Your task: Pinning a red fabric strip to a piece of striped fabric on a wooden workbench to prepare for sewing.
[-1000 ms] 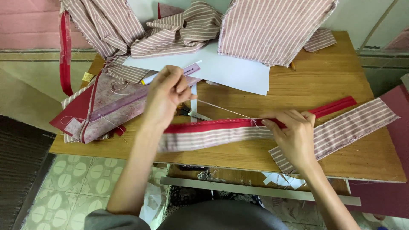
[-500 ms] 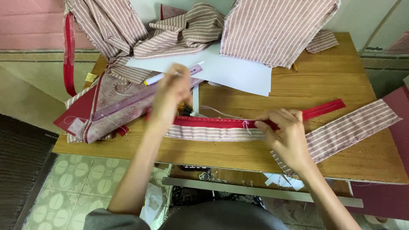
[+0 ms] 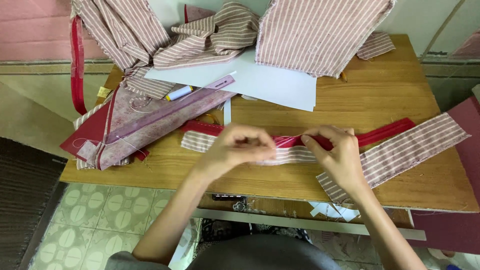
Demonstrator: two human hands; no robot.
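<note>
— Fingers of my left hand [image 3: 239,146] pinched the red strip [image 3: 300,140] atop the striped band [image 3: 400,152]?

— Yes; my right hand [image 3: 336,155] gripped both just beside it, at the wooden table's [image 3: 400,90] front edge.

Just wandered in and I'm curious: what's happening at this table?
A person is hand-sewing at a wooden table. The left hand and right hand meet over a striped fabric strip edged with red trim, pinching it between the fingers. More striped cloth, white paper and a marker lie behind.
</note>
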